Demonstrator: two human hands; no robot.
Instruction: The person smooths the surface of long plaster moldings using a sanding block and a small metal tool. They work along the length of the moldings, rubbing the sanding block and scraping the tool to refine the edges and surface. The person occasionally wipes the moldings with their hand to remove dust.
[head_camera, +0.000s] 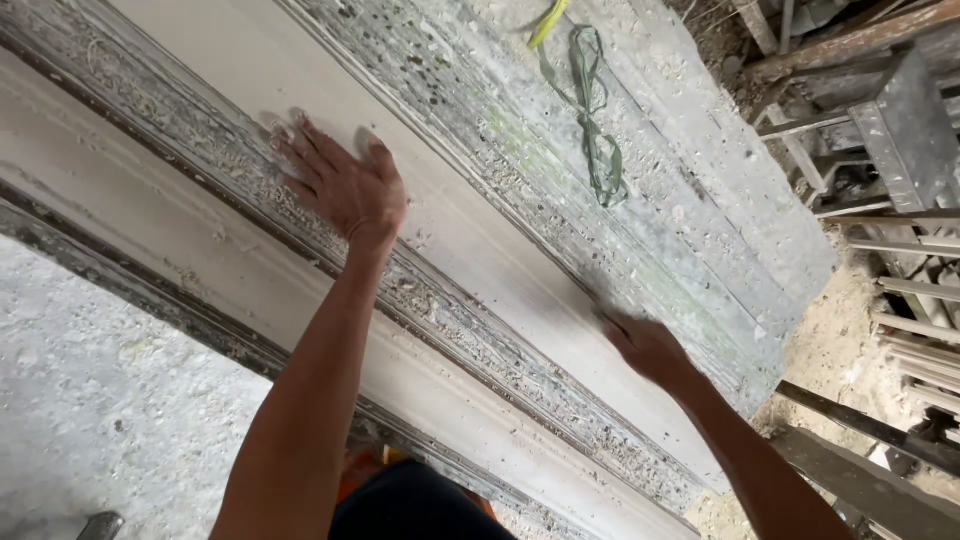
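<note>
A long pale plaster moulding strip (480, 250) lies in a crusted grey mould that runs diagonally from upper left to lower right. My left hand (340, 185) rests flat on the strip's left edge, fingers spread over the rough mould rim. My right hand (645, 345) presses on the same strip lower down, blurred, fingers curled against the surface; nothing shows in it. A second pale strip (150, 215) lies parallel, nearer to me.
A green and yellow cord (595, 120) lies on the speckled grey slab (700, 150) beyond the strip. Metal and wooden frames (900, 140) crowd the right side over sandy ground (830, 350). A rough grey surface (100, 400) fills the lower left.
</note>
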